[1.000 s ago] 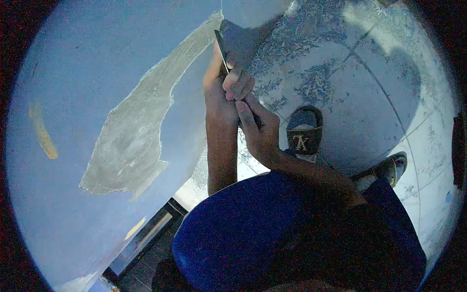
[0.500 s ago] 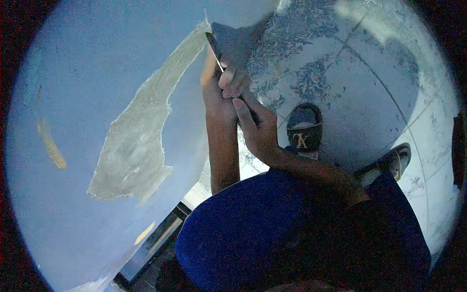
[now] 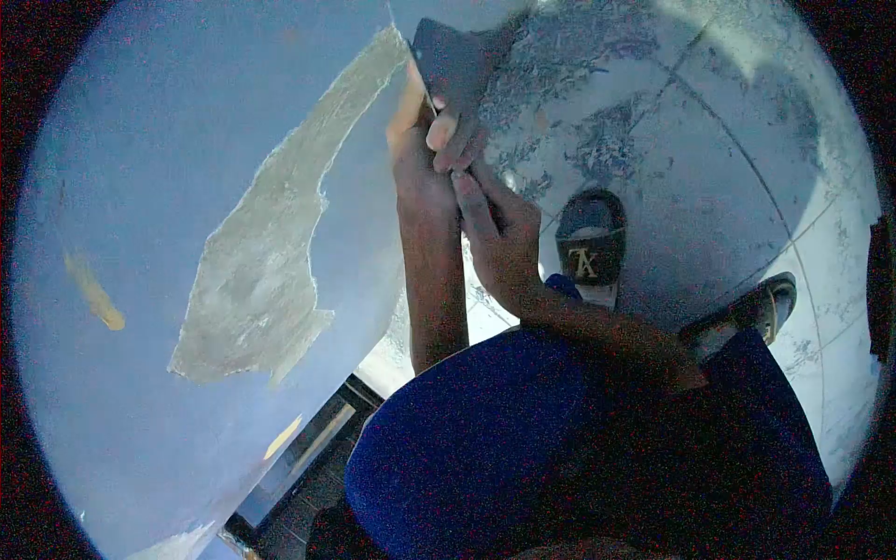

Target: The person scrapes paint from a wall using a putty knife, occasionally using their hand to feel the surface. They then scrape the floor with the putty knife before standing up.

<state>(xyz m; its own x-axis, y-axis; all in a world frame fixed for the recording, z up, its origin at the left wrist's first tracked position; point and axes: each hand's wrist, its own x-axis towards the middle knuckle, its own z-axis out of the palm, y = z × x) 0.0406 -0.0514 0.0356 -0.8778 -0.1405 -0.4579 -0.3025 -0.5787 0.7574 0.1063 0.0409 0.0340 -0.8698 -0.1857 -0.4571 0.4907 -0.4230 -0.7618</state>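
My left hand (image 3: 425, 154) is closed round a flat, dark-bladed tool (image 3: 455, 61), probably a scraper. The blade's left edge lies at the blue wall (image 3: 121, 177), beside the upper tip of a bare grey patch (image 3: 257, 266). Close below those fingers is my right hand (image 3: 504, 243), its thumb and fingers pressed together near the left palm. What the right fingers grip is hidden. The tool's handle is mostly covered by the hands.
Flakes of debris (image 3: 597, 140) lie on the tiled floor (image 3: 709, 196) at the right. My two feet in dark slippers (image 3: 593, 243) stand there. A dark frame-like edge (image 3: 299, 462) runs along the wall's lower side. My blue-clothed knee (image 3: 467, 420) is below the hands.
Both hands and the tool have shifted slightly up in the view, and the blade has turned to show more of its face. The grip looks the same.
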